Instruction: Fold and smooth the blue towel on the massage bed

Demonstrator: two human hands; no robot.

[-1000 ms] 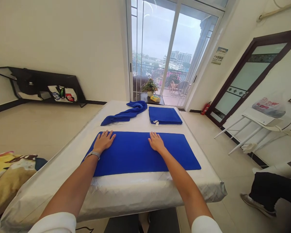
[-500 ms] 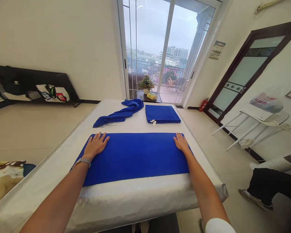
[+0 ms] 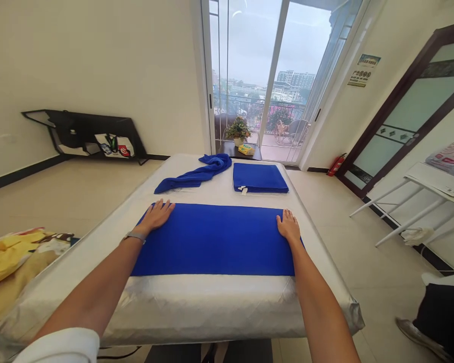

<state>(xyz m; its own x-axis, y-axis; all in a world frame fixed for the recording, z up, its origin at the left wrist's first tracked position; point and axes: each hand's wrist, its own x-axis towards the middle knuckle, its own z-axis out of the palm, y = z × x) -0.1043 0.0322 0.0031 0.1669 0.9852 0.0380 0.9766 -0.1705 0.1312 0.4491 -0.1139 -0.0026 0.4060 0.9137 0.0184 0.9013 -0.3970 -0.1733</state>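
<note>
No lettering fully legible. Rectangular white paper wall notice with blue-green header, 1 o'clock: rows of dark characters, too small to read. Clear plastic bag, 2 o'clock: red print, cut off, unreadable. White-panelled fabric bag, 10 o'clock: red and blue logos, too small to read. Small white tag on folded blue microfibre towel, 12 o'clock: no marks discernible.

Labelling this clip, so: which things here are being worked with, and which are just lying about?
Worked with: left hand, right hand, flat on the spread blue towel; folded blue towel; twisted blue towel.
Lying about: potted plant, fire extinguisher.
</note>
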